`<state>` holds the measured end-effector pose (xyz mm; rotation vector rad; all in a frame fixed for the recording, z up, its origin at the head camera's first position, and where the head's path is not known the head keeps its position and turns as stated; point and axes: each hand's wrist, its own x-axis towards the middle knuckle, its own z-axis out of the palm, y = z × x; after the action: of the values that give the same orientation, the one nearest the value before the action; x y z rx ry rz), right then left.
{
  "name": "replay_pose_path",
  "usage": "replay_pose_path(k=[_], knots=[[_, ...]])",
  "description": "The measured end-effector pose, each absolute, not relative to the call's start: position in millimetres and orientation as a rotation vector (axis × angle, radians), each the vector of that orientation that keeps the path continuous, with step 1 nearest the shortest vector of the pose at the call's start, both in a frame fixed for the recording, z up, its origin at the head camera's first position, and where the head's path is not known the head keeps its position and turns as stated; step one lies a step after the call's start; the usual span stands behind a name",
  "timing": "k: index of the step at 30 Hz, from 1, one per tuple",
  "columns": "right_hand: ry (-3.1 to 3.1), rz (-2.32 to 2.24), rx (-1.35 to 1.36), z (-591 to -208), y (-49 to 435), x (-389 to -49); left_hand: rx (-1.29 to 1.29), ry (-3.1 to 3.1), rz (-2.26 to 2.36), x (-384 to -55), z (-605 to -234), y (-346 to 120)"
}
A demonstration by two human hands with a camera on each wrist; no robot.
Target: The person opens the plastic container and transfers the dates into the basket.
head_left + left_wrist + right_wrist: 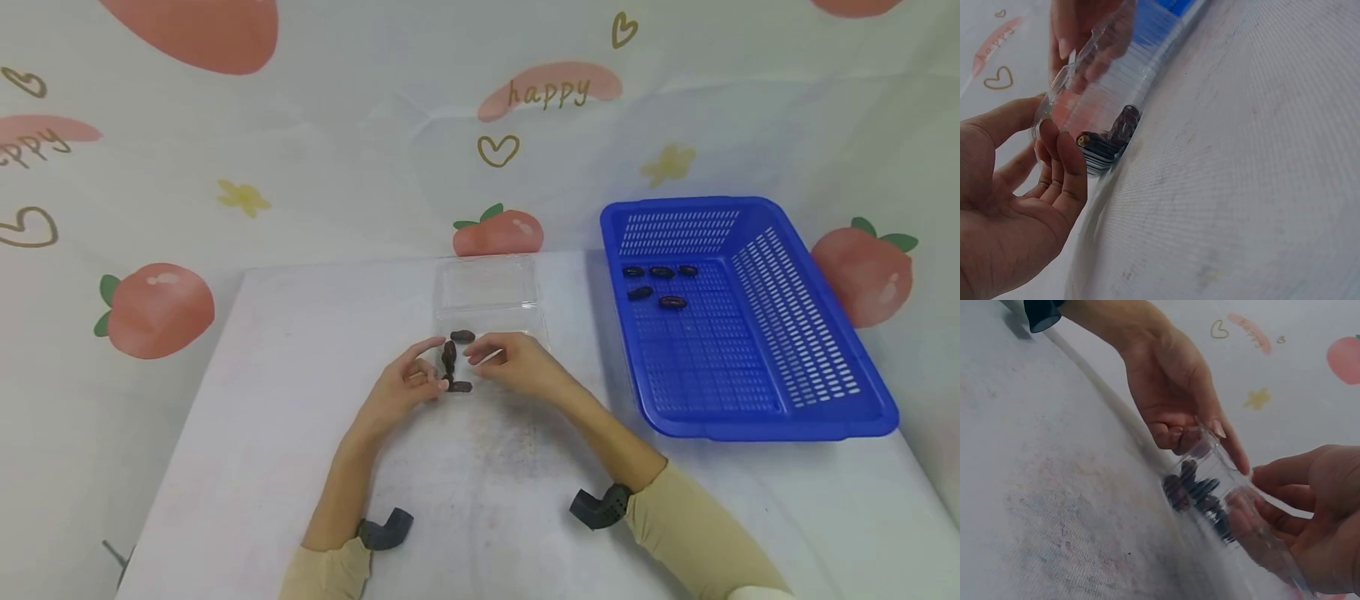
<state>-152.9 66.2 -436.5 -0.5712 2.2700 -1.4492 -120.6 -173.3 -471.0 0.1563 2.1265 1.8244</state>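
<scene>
A clear plastic clamshell box [517, 318] lies on the table with its lid [487, 285] folded back. Inside it are several dark brown dates [448, 354], most along its left side; one date [462, 337] is farther back. My left hand [401, 383] holds the box's left side, its fingers at the rim in the left wrist view. Over the right part of the box is my right hand [517, 362], fingers bent loosely toward the dates. Nothing shows between its fingertips. Through the clear wall, part of the right hand [1322, 531] looks blurred.
A blue plastic basket [825, 425] stands on the right of the table, with several dates [672, 302] in its far left corner. Behind the white table [300, 350] hangs a printed cloth [360, 167]. Dark wrist mounts [386, 531] sit on both forearms.
</scene>
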Motion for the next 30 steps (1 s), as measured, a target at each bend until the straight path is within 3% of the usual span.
replay_pose_path(k=[16,30], knots=[[2.166,-1.236,-0.489,-446.4,45.6,-167.6,0.132,2.096,1.858,-118.5,-470.6,-171.7],[2.145,-1.122,-0.592,-450.6,46.9,-170.0,0.16,2.068,1.891,-117.3,-471.8,-172.0]])
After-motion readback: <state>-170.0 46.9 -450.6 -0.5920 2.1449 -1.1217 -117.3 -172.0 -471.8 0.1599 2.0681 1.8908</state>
